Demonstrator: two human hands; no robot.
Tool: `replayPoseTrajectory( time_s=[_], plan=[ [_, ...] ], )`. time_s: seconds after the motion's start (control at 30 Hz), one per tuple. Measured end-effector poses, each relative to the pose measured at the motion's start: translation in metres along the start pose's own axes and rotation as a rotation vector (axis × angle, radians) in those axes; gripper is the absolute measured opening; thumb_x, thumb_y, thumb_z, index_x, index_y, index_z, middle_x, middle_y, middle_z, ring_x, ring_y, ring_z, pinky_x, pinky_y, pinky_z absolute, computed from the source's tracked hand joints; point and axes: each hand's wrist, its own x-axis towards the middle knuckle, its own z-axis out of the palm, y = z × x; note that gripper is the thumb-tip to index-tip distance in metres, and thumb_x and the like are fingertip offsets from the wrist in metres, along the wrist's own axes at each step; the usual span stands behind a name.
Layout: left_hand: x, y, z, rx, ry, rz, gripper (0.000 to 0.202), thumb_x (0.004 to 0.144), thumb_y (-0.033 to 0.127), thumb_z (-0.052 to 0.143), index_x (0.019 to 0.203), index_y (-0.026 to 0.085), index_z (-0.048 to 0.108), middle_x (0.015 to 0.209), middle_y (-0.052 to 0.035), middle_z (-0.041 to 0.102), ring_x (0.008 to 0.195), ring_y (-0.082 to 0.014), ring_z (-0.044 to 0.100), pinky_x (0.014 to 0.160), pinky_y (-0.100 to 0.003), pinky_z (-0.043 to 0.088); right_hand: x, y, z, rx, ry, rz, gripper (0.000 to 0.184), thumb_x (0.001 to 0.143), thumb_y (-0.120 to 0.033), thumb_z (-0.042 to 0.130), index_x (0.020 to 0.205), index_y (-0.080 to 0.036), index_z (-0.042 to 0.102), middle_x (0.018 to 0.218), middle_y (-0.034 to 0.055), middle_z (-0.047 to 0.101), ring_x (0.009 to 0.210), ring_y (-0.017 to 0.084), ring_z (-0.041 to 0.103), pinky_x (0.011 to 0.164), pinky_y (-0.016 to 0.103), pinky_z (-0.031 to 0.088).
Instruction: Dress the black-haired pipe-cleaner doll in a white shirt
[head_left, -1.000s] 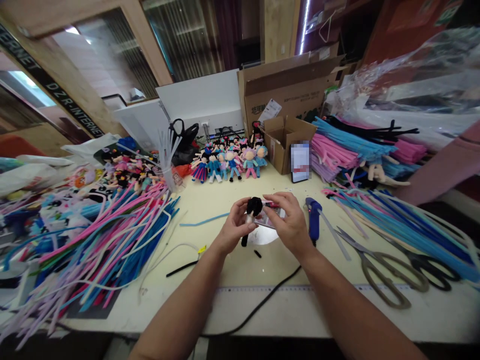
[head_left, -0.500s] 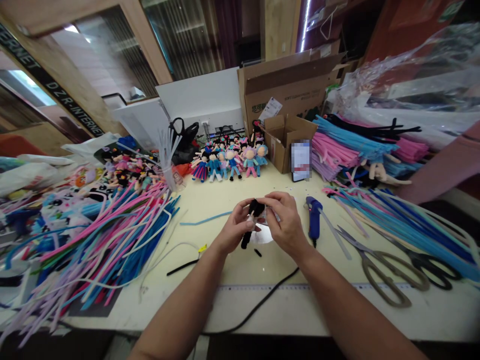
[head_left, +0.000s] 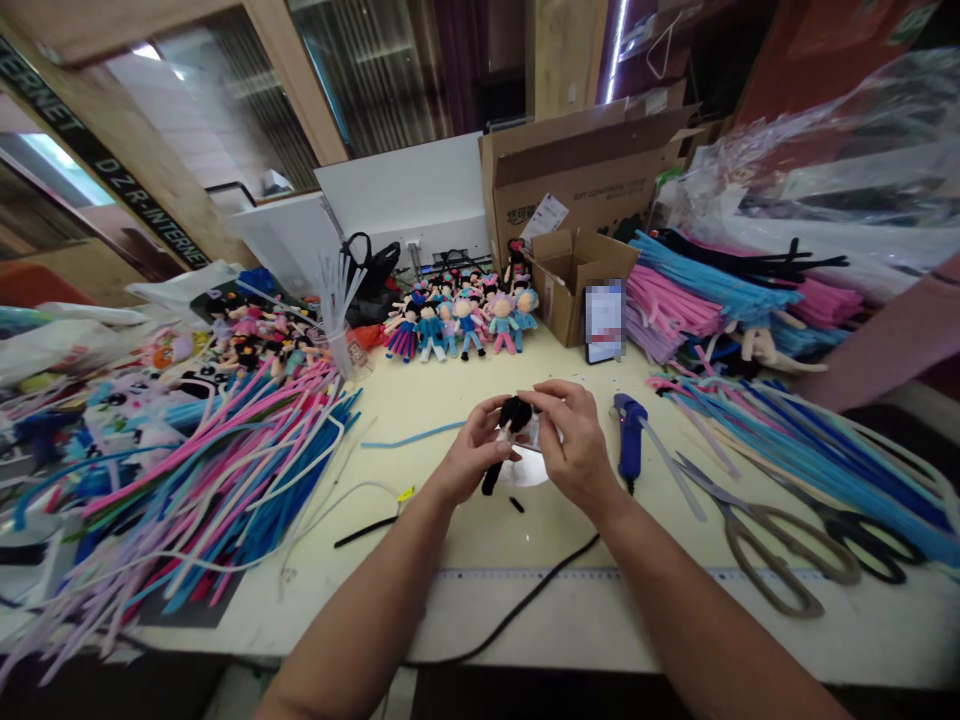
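A small pipe-cleaner doll (head_left: 514, 412) with black fuzzy hair and a black lower part is held above the table's middle. My left hand (head_left: 466, 458) is closed round its body, thumb in front. From the other side, my right hand (head_left: 574, 440) pinches at the black hair; its curled fingers hide part of the head. Below them lies a short black pipe-cleaner piece (head_left: 517, 505). A blue pipe cleaner (head_left: 412, 437) stretches out beyond my left hand. Nearest to my right hand is a blue glue gun (head_left: 629, 440) with a clear glue stick in it.
Two pairs of scissors (head_left: 776, 540) lie at the right. Pipe cleaners cover the left (head_left: 225, 490) and right (head_left: 817, 450) sides. Several finished dolls (head_left: 465, 318) stand at the back beside a small cardboard box (head_left: 570, 285) and a phone (head_left: 604, 325). A black cord (head_left: 517, 615) crosses the front.
The view has shifted very slightly. My right fingers have moved a little at the doll's hair; both hands stay in the same place around the doll.
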Motion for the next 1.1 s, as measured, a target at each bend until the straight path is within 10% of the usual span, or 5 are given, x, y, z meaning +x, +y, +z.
replayPoseTrajectory(
  time_s=[0.8,1.1],
  plan=[
    [0.0003,-0.0010,-0.0005,-0.015,0.020,-0.001,0.060,0.068,0.025,0.073,0.122,0.026,0.048,0.129,-0.0086,0.049,0.097,-0.0204,0.057,0.073,-0.031,0.052,-0.0003,-0.0017,0.0016,-0.002,-0.027,-0.009,0.016,0.083,-0.022,0.059,0.098,-0.023,0.066,0.104,0.0068,0.056,0.100,0.023,0.050,0.089,0.041,0.042],
    [-0.0005,0.0020,0.0016,-0.027,0.023,0.028,0.062,0.066,0.026,0.075,0.122,0.026,0.049,0.126,-0.0079,0.051,0.106,-0.0239,0.054,0.080,-0.033,0.049,-0.0001,0.0008,0.0016,0.076,0.034,0.093,0.035,0.073,-0.023,0.071,0.106,-0.024,0.059,0.106,0.0066,0.055,0.105,0.024,0.049,0.090,0.041,0.043]
  ],
)
